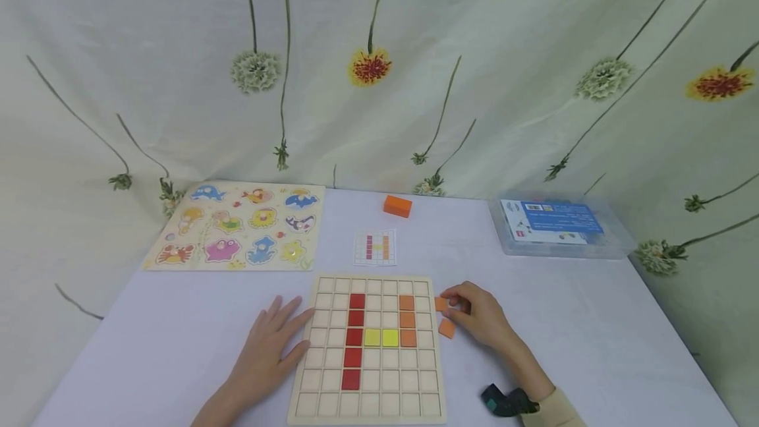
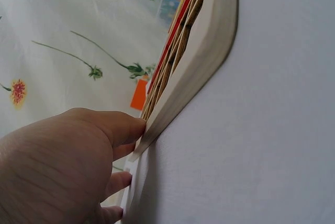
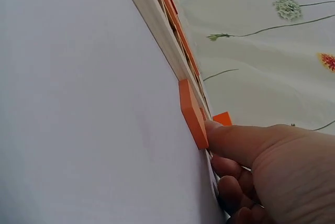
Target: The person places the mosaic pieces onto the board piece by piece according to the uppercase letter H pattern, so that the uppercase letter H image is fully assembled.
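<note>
A wooden grid board (image 1: pixel 370 404) lies on the table, holding a column of several red tiles (image 1: pixel 352 356), two yellow tiles (image 1: pixel 372 337) and three orange tiles (image 1: pixel 407 320). With fingers spread, my left hand (image 1: pixel 269 348) touches the board's left edge; the left wrist view shows its thumb (image 2: pixel 123 125) against the rim. Just off the board's right edge, my right hand (image 1: pixel 480 315) pinches an orange tile (image 1: pixel 441 304) between thumb and finger. Another orange tile (image 1: pixel 447 329) lies below it; the right wrist view shows this tile (image 3: pixel 192 114) close up, near the thumb.
A pattern card (image 1: pixel 375 247) lies behind the board, with an orange block (image 1: pixel 398 206) beyond it. An animal puzzle board (image 1: pixel 237 226) is at back left. At back right stands a clear plastic box (image 1: pixel 560 250). A floral curtain (image 1: pixel 332 117) hangs behind the table.
</note>
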The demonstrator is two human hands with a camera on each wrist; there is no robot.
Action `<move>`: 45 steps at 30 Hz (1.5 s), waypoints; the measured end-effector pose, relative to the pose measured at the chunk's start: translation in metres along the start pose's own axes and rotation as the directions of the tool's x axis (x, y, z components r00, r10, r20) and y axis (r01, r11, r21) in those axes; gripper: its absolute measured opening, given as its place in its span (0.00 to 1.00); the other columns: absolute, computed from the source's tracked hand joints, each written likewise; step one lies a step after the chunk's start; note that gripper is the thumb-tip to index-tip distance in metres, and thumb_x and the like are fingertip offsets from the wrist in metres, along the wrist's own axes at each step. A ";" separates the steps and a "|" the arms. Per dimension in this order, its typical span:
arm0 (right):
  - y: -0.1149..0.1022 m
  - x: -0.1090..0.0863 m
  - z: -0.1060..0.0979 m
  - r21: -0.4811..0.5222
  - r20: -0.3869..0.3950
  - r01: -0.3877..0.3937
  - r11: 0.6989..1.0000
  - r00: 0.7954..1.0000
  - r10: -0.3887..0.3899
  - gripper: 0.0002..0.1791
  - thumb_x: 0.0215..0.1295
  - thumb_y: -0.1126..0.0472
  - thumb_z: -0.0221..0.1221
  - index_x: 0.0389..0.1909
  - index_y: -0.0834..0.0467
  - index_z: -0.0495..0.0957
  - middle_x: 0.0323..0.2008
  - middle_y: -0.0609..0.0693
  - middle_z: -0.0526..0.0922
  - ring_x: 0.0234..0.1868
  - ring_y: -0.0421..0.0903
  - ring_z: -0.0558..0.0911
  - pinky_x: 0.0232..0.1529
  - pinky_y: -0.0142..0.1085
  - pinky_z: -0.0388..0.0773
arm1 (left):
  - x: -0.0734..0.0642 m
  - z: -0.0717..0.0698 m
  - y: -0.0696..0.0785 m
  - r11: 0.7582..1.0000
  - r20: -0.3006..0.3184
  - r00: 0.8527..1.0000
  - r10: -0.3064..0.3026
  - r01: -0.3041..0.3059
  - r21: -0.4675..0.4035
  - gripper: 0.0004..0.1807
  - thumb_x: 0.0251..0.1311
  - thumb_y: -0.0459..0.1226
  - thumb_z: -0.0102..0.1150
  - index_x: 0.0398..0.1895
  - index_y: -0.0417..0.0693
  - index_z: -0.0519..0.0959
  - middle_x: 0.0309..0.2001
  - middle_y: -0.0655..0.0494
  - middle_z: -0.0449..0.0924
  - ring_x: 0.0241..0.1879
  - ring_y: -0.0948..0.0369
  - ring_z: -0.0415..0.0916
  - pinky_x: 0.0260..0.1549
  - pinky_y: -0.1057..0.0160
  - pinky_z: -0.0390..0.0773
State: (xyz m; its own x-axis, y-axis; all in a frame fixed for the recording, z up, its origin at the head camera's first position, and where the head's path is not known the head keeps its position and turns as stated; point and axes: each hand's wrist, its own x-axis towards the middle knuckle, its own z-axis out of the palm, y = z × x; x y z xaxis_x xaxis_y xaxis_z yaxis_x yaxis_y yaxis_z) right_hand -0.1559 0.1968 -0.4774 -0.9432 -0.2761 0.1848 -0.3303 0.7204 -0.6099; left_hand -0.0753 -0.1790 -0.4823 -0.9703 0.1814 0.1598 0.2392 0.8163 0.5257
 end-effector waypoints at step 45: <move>-0.066 -0.025 -0.006 0.288 0.255 0.045 0.957 0.959 -0.122 0.10 0.51 0.64 0.71 0.33 0.57 0.82 0.21 0.40 0.76 0.22 0.30 0.70 0.23 0.25 0.73 | 0.000 0.000 0.000 1.000 0.003 1.000 0.001 -0.001 -0.002 0.27 0.59 0.40 0.64 0.64 0.52 0.75 0.71 0.44 0.65 0.74 0.37 0.48 0.69 0.33 0.49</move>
State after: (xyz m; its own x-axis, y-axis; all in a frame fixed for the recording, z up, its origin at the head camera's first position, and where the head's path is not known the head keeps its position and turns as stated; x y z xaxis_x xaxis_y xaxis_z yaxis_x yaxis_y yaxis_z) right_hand -0.1105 0.1595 -0.4373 -0.8555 -0.5148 0.0552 -0.3483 0.4934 -0.7970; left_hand -0.0751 -0.1791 -0.4820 -0.9702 0.1837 0.1577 0.2401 0.8149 0.5276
